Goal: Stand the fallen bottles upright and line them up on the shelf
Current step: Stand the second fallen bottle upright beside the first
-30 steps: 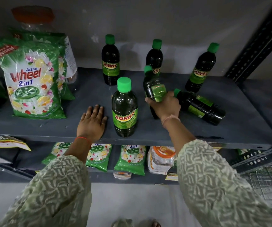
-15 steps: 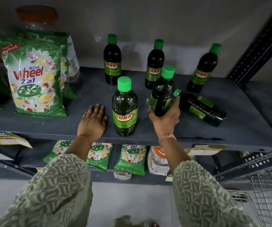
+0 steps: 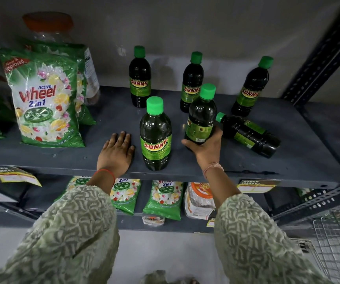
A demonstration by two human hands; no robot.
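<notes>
Dark bottles with green caps and Sunny labels stand on the grey shelf (image 3: 287,160). Three stand upright along the back: left (image 3: 139,78), middle (image 3: 191,78) and right (image 3: 251,89). One stands near the front edge (image 3: 155,136). My right hand (image 3: 205,149) grips the base of another upright bottle (image 3: 202,115) just right of it. One bottle (image 3: 249,135) lies on its side, its cap close to the held bottle. My left hand (image 3: 116,152) rests flat on the shelf, left of the front bottle, holding nothing.
Green Wheel detergent bags (image 3: 42,99) lean at the shelf's left, a plastic jar (image 3: 48,27) behind them. Smaller packets (image 3: 163,199) lie on the lower shelf. A perforated metal upright (image 3: 320,58) rises at right, and a wire basket (image 3: 337,242) sits at lower right.
My right hand tipped the tilted bottle upright and set it standing right of the front bottle, sliding down to grip its base. My left hand stayed flat on the shelf.
</notes>
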